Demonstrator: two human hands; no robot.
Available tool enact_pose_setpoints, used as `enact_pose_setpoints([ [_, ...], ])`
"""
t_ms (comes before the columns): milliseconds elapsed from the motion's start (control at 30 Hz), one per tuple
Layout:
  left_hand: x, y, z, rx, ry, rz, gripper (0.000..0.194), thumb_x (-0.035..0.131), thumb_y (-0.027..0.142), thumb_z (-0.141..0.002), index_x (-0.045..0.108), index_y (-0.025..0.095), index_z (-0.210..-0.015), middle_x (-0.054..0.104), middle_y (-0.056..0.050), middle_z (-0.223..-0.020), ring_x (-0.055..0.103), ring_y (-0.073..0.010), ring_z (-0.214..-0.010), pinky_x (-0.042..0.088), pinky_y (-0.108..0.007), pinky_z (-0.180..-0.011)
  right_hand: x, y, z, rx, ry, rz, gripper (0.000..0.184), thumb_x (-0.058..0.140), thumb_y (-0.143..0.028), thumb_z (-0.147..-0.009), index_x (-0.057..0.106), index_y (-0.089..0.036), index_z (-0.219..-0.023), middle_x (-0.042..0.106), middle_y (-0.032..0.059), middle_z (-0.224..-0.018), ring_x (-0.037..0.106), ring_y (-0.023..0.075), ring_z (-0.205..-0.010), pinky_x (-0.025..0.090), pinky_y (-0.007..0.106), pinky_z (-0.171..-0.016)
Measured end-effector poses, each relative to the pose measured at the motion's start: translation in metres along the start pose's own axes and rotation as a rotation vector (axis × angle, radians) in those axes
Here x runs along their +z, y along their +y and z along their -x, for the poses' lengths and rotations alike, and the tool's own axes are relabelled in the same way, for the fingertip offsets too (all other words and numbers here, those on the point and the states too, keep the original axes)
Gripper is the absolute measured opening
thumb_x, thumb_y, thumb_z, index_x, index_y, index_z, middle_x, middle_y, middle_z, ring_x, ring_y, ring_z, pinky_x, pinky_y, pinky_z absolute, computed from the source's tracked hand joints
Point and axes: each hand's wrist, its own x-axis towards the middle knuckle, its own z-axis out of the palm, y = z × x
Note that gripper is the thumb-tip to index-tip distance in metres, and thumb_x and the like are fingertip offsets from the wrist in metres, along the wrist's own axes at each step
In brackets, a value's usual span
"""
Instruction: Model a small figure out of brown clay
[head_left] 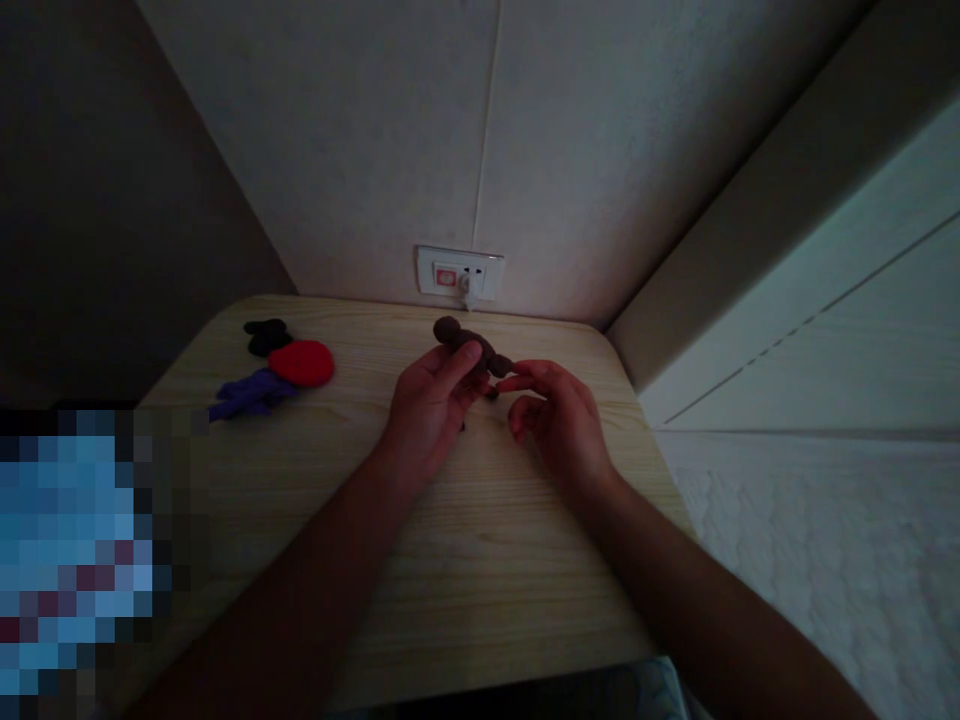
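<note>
A left hand (pixel 433 405) holds a dark brown, clay-like figure with rounded lumps at its ends (pixel 480 350) above a pale wood-grain table (pixel 480 600), the thumb laid over its middle and the fingers closed beneath. The grip leaves both ends of the piece exposed, apparently so that it stays steady while its near-right end can be reached. At that end, the right hand (pixel 562 420) is partly open, its fingers bent and parted, the foremost fingertips at the lump's tip; whether they press it or merely hover beside it, one cannot tell. A small dark bit (pixel 492 393) shows between the hands, just below the figure. Off to the left of the left hand, a flat, glossy red oval (pixel 302 363) lies against a ragged purple piece (pixel 255 392) and a lumpy black one (pixel 268 336), a cluster seemingly set aside to leave working room around the hands.
</note>
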Motion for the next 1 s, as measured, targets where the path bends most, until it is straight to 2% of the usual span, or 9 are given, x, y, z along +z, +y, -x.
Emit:
enact_pose_setpoints([
  [233,-0.001,0.0,-0.002,-0.034,0.048,0.064,0.046,0.102,0.047,-0.064,0.076,0.015,-0.086,0.077,-0.005,-0.085,0.067,-0.0125,-0.073,0.053,-0.026,-0.073,-0.002,0.001,-0.001,-0.056,0.024,0.079,0.027,0.075,-0.046,-0.084,0.077,-0.021,-0.093,0.077,0.0009,-0.085,0.059,0.0091,-0.047,0.043,0.022,-0.041],
  [433,0.0,0.0,-0.001,-0.029,0.045,0.043,0.048,0.102,0.05,-0.062,0.076,0.016,-0.085,0.077,-0.004,-0.083,0.067,-0.0136,-0.071,0.052,-0.028,-0.07,-0.002,0.001,0.003,-0.148,-0.029,0.168,0.028,0.079,-0.044,-0.086,0.078,-0.023,-0.105,0.075,0.0003,-0.089,0.057,0.0091,-0.052,0.044,0.024,-0.046],
  [533,0.0,0.0,0.0,-0.009,0.005,0.012,0.048,0.101,0.053,-0.064,0.077,0.017,-0.083,0.078,-0.005,-0.084,0.068,-0.015,-0.072,0.052,-0.029,-0.07,-0.003,0.001,0.006,-0.256,-0.058,0.288,0.033,0.084,-0.042,-0.085,0.077,-0.025,-0.112,0.074,0.0017,-0.097,0.059,0.0108,-0.061,0.049,0.026,-0.052],
  [667,0.001,-0.003,0.001,0.004,-0.054,-0.056,0.046,0.1,0.051,-0.065,0.078,0.015,-0.084,0.076,-0.005,-0.079,0.068,-0.0153,-0.072,0.052,-0.029,-0.07,-0.003,0.001,0.009,-0.562,-0.078,0.588,0.048,0.091,-0.03,-0.078,0.075,-0.03,-0.124,0.072,0.0048,-0.112,0.065,0.0179,-0.085,0.057,0.033,-0.071],
  [767,0.002,-0.006,0.002,0.032,-0.053,-0.107,0.044,0.101,0.047,-0.065,0.078,0.014,-0.085,0.076,-0.004,-0.079,0.069,-0.0146,-0.071,0.052,-0.028,-0.069,-0.003,0.0,0.009,-0.741,-0.091,0.748,0.046,0.087,-0.022,-0.081,0.074,-0.03,-0.125,0.075,0.0053,-0.108,0.066,0.0215,-0.092,0.058,0.037,-0.079],
  [900,0.001,-0.009,0.003,0.064,-0.107,-0.162,0.039,0.1,0.043,-0.067,0.078,0.015,-0.085,0.075,-0.003,-0.077,0.07,-0.0157,-0.069,0.053,-0.029,-0.069,-0.003,0.0,0.009,-0.799,-0.05,0.799,0.031,0.081,-0.021,-0.086,0.076,-0.028,-0.116,0.076,0.0046,-0.101,0.066,0.0217,-0.087,0.057,0.038,-0.078],
  [1000,0.0,-0.009,0.003,0.063,-0.126,-0.169,0.04,0.101,0.043,-0.066,0.077,0.016,-0.086,0.076,-0.003,-0.079,0.071,-0.0164,-0.069,0.056,-0.031,-0.072,-0.005,0.001,0.009,-0.763,-0.024,0.771,0.029,0.082,-0.024,-0.087,0.077,-0.028,-0.115,0.077,0.0036,-0.098,0.065,0.0208,-0.083,0.056,0.039,-0.078],
])
